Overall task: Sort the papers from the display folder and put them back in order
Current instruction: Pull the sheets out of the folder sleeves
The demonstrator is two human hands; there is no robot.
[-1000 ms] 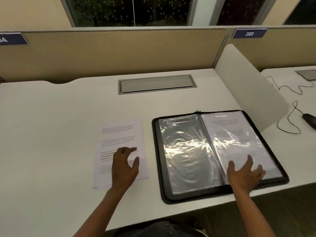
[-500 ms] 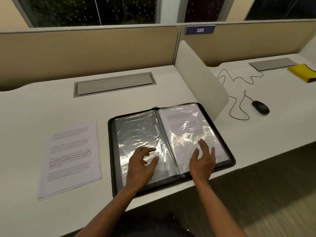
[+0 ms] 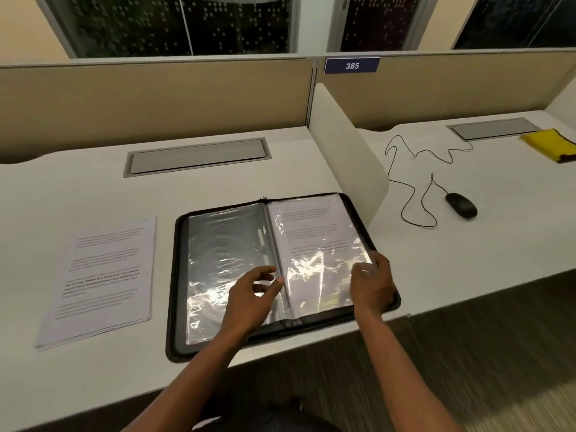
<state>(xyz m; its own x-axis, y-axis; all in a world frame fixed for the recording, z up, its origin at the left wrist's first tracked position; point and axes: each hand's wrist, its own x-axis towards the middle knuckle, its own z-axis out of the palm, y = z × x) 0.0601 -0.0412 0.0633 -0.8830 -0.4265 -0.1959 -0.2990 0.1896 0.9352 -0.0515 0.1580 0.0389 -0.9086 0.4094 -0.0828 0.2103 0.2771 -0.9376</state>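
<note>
Display folder (image 3: pixel 179 275) open at frame centre. Loose papers (image 3: pixel 103 275) stacked at left — already out. Left sleeve empty; right sleeve's sheet (image 3: pixel 314 244) not yet removed. Left hand (image 3: pixel 249 299) fingers relaxed, over spine. Right hand (image 3: pixel 372 283) pinches right sleeve's edge. Sorting, refilling remain.

Beyond the right hand (image 3: pixel 372 283), a white divider panel (image 3: pixel 343 145) splits the desk (image 3: pixel 78 188). Past it, well apart from that hand, lie a black wired mouse (image 3: pixel 461 205), a yellow cloth (image 3: pixel 550 145) and a blue plate (image 3: pixel 352 65) reading 385.
</note>
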